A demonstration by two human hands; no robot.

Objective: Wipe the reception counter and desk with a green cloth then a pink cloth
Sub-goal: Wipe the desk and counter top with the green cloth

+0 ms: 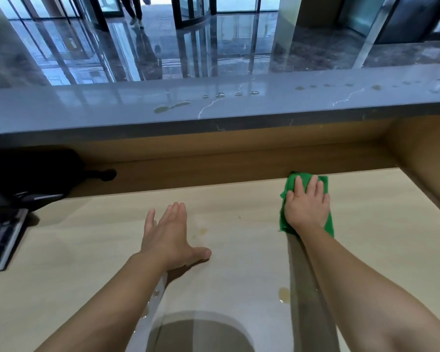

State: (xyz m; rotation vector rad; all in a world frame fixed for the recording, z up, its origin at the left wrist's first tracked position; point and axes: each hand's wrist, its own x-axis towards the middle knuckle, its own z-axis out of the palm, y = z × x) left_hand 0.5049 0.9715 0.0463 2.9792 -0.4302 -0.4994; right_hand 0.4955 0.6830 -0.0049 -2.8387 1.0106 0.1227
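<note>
In the head view, my right hand (306, 207) presses flat, fingers straight, on the green cloth (328, 226). The cloth lies at the back edge of the lower counter (87, 250), touching the wooden wall (214, 171). My left hand (167, 237) is open with straight fingers, holding nothing. Liquid spots (172, 106) dot the upper grey counter (87, 102).

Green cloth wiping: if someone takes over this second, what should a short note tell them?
The right hand presses flat on the green cloth at the far edge of the desk, by the back panel.
The left hand is open at mid-desk, holding nothing.
Done: cannot tell how much.
Left: droplets on the grey counter, brownish spots on the desk, then the pink cloth pass; no pink cloth in view.
</note>
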